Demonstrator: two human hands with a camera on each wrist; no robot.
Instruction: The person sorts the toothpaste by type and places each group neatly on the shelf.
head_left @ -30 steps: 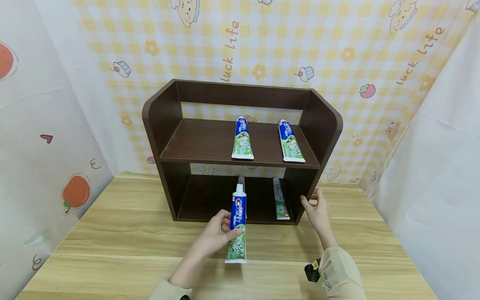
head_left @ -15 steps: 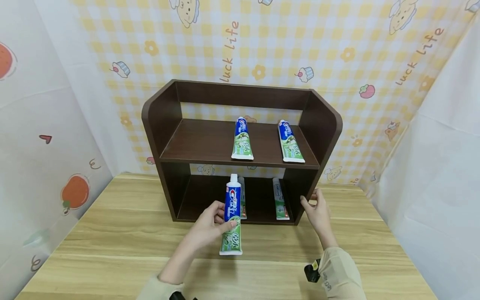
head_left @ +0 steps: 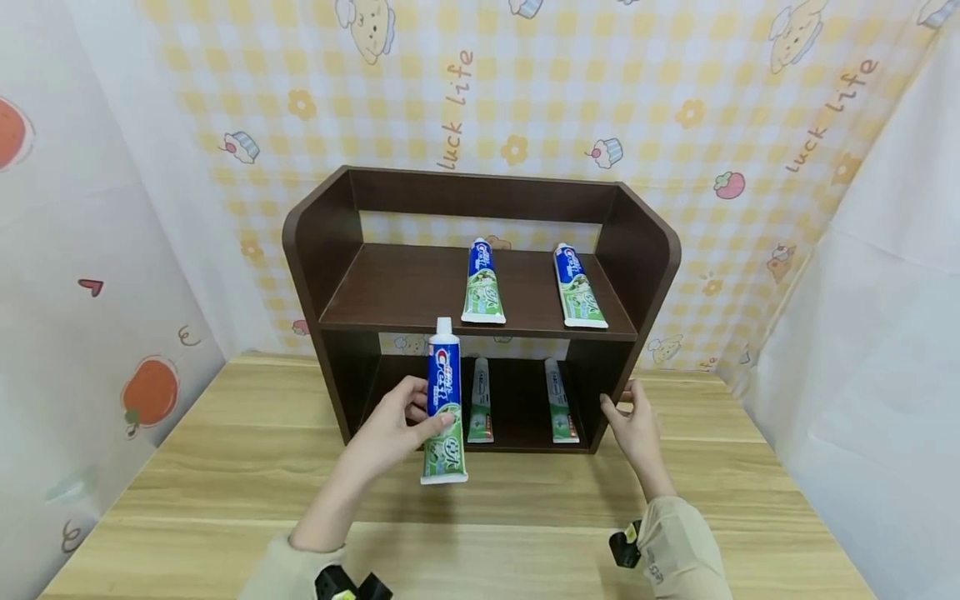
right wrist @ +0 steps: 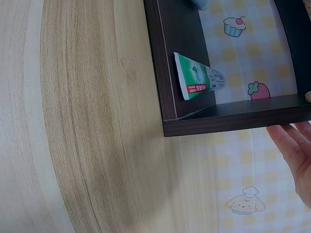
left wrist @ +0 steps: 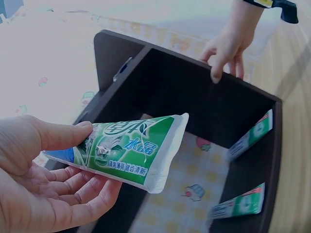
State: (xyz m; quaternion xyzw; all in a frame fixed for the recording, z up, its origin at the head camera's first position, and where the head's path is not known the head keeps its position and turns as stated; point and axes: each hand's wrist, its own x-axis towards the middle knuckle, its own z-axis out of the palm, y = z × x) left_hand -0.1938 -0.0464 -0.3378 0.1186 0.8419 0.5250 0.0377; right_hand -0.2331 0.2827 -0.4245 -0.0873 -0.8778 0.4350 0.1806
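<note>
My left hand (head_left: 392, 429) holds a blue and green toothpaste tube (head_left: 444, 408), thumb on its front, cap up, in front of the dark brown shelf (head_left: 397, 287). In the left wrist view the tube's green crimped end (left wrist: 141, 150) points away from the palm. My right hand (head_left: 633, 425) grips the shelf's right side panel. In the right wrist view its fingers (right wrist: 291, 148) lie on the outer face, with a bit of thumb at the inner side. Two matching tubes (head_left: 483, 287) lie on the upper board. Two grey-green toothpaste tubes (head_left: 481, 404) lie on the lower one.
The shelf stands on a light wooden table (head_left: 225, 500). Behind it hangs a yellow checked cloth (head_left: 540, 100), with white cloths at both sides. Black devices (head_left: 352, 583) are strapped to both wrists.
My left hand has moved left and up with the toothpaste tube, uncovering the grey-green tube behind it. The right hand stays on the side panel. The head view has tipped slightly.
</note>
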